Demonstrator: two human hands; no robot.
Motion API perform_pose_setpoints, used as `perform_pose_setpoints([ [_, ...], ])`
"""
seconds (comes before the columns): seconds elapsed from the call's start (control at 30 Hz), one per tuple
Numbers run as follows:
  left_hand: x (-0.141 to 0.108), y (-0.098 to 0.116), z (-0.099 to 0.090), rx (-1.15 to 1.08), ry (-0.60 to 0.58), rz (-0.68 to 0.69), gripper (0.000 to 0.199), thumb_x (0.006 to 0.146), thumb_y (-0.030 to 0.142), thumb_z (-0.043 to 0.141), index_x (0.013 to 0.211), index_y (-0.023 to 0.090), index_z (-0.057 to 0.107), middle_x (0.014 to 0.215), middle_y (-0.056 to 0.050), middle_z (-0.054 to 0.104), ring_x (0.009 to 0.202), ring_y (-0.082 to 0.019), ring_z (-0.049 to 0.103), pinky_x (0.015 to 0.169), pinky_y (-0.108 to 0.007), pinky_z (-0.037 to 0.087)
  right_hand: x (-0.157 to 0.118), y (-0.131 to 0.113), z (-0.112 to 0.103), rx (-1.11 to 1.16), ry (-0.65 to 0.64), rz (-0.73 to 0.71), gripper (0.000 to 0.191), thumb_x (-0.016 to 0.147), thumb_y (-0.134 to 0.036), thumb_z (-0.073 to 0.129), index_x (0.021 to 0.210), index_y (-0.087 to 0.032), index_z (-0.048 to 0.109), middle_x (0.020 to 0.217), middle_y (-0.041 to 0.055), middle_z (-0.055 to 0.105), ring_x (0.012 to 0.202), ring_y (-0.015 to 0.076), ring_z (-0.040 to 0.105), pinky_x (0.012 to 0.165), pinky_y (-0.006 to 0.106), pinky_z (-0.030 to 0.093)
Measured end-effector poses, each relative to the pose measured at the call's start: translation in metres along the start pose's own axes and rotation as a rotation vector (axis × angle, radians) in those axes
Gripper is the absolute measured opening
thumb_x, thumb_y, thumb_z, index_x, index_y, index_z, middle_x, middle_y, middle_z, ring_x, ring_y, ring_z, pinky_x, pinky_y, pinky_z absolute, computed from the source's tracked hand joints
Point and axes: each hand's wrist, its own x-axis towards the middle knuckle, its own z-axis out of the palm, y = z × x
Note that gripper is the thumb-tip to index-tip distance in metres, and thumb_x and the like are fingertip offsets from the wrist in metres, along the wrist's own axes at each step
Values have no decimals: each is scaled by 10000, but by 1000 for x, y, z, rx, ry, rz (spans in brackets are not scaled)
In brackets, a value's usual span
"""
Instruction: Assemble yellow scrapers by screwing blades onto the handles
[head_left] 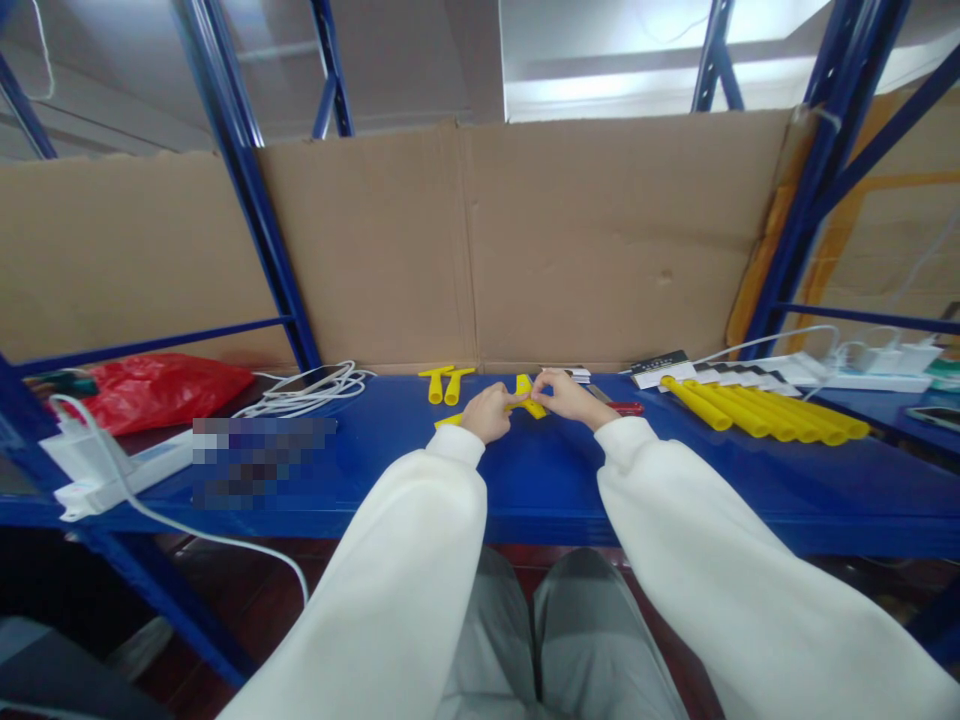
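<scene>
In the head view, my left hand (487, 412) and my right hand (568, 397) meet over the blue shelf top. Both are closed, their fingertips gripping a yellow plastic T-shaped piece (523, 384) from either side. The fingers cover part of it. A yellow strip (448, 421) shows beside my left hand, partly hidden by it. Beyond that hand lie two yellow T-shaped pieces (451, 388) with round hollow ends. By my right wrist is a red-handled tool (627, 408), its kind unclear.
Several yellow tubes (754, 412) lie in a row at the right, near a black-and-white card (660, 368). White cables (319, 392), a red plastic bag (172, 385) and a power strip (142, 470) occupy the left. Cardboard (600, 240) walls off the back between blue posts.
</scene>
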Motion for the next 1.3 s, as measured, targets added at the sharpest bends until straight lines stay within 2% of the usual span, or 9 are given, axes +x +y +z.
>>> perform_pose_setpoints([
  [0.5, 0, -1, 1, 6, -20, -5, 530, 872, 112, 568, 1341, 355, 607, 1062, -62, 603, 1023, -207, 628, 902, -294, 496, 0, 1, 1, 53, -81, 44, 117, 755, -157, 599, 646, -188, 626, 782, 23, 654, 796, 171, 591, 828, 313, 460],
  [0.67, 0, -2, 2, 12, -17, -8, 537, 875, 114, 561, 1351, 359, 597, 1058, -63, 599, 1024, -209, 628, 904, -294, 492, 1, 1, 3, 30, -74, 98, 138, 747, -143, 585, 618, -191, 584, 749, 12, 624, 778, 165, 580, 825, 305, 459],
  [0.87, 0, -1, 1, 21, -39, -14, 545, 881, 112, 546, 1365, 359, 582, 1067, -63, 602, 1042, -213, 632, 908, -292, 488, -2, -1, 7, 60, -34, 145, 76, 739, -138, 606, 697, -196, 582, 805, 15, 623, 818, 172, 585, 822, 317, 468],
  [1.03, 1, -1, 1, 25, -48, -12, 542, 885, 117, 542, 1370, 355, 578, 1079, -66, 607, 1047, -218, 636, 913, -299, 492, -1, 1, 7, 47, -58, 116, 111, 770, -146, 587, 670, -193, 590, 789, 20, 625, 831, 176, 588, 856, 332, 460],
  [1.3, 1, -1, 1, 26, -47, -4, 540, 884, 114, 547, 1370, 348, 579, 1083, -72, 612, 1058, -222, 640, 917, -299, 496, 1, 6, 5, 52, -87, 54, 103, 753, -147, 596, 659, -178, 624, 780, 32, 633, 788, 167, 581, 825, 309, 462],
])
